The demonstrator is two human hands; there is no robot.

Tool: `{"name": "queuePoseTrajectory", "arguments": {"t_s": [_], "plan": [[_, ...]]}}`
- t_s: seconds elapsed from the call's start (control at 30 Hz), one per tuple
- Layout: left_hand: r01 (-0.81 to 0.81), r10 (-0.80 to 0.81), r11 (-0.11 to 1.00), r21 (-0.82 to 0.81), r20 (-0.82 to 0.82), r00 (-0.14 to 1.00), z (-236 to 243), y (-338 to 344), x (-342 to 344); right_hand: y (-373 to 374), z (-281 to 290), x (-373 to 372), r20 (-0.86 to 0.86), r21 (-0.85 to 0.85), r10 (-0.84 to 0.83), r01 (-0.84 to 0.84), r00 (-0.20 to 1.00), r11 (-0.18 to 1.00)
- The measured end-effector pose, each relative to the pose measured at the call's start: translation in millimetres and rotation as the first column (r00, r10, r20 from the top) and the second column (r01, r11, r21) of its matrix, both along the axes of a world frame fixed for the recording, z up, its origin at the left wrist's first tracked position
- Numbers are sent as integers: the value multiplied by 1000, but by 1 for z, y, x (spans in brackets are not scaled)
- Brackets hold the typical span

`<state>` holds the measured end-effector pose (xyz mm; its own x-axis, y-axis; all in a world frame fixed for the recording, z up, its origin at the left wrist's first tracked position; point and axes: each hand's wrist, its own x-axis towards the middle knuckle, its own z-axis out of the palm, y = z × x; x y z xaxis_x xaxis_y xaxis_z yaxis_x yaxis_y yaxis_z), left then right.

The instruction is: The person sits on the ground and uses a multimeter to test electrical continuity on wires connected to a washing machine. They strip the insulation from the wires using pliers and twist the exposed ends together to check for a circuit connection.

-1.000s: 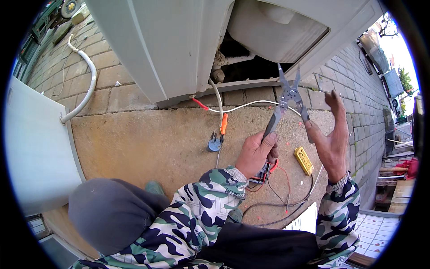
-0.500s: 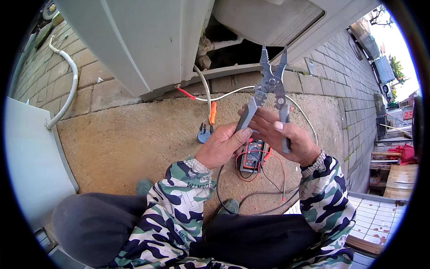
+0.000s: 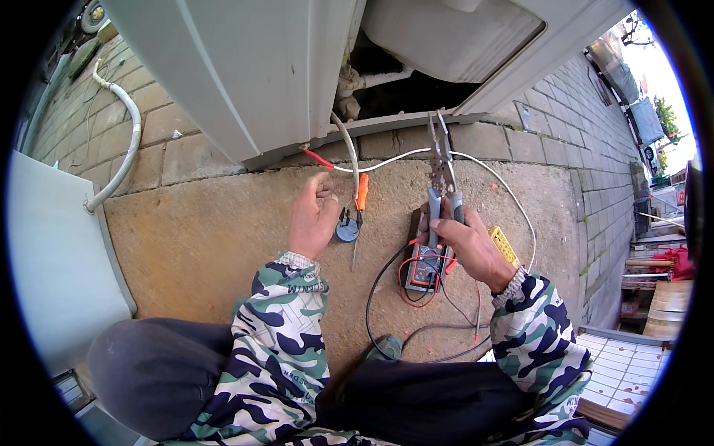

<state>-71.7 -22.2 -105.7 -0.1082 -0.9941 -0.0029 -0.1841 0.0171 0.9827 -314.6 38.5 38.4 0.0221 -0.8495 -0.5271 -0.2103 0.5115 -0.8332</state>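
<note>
My right hand (image 3: 472,245) grips grey-handled wire-stripping pliers (image 3: 441,167), their jaws nearly together, pointing at the housing's lower opening. My left hand (image 3: 314,219) is empty, fingers loosely bent and apart, just left of an orange-handled tool (image 3: 363,191). Near it are a round blue object (image 3: 346,230), a pale cable (image 3: 349,141) running out of the housing, and a white wire (image 3: 503,183) with a red-sleeved end (image 3: 320,158). Under my right hand lies a multimeter (image 3: 424,273) with red and black leads, partly covered, beside a yellow power strip (image 3: 503,240).
The pale housing (image 3: 193,67) with plumbing in its opening stands ahead on paving. A white panel (image 3: 59,245) is at left, with a white hose (image 3: 128,111). Stacked boards and red cloth (image 3: 675,262) lie at far right. My knee (image 3: 156,372) is at lower left.
My left hand has let go of the pliers and moved left toward the cable. My right hand has squeezed the spread handles nearly together, and the pliers now sit lower.
</note>
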Motion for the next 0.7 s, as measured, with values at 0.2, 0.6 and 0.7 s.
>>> {"name": "queuePoseTrajectory", "arguments": {"t_s": [0.2, 0.6, 0.7], "plan": [[155, -155, 983, 100, -16, 988, -38, 14, -22, 27, -54, 0, 139, 274, 156, -189, 978, 943], [221, 32, 903, 368, -570, 821, -15, 19, -28, 47, -67, -6, 197, 337, 304, -355, 932, 872], [229, 26, 906, 355, -589, 807, -9, 19, -32, 45, -57, -8, 183, 343, 309, -355, 933, 870]]}}
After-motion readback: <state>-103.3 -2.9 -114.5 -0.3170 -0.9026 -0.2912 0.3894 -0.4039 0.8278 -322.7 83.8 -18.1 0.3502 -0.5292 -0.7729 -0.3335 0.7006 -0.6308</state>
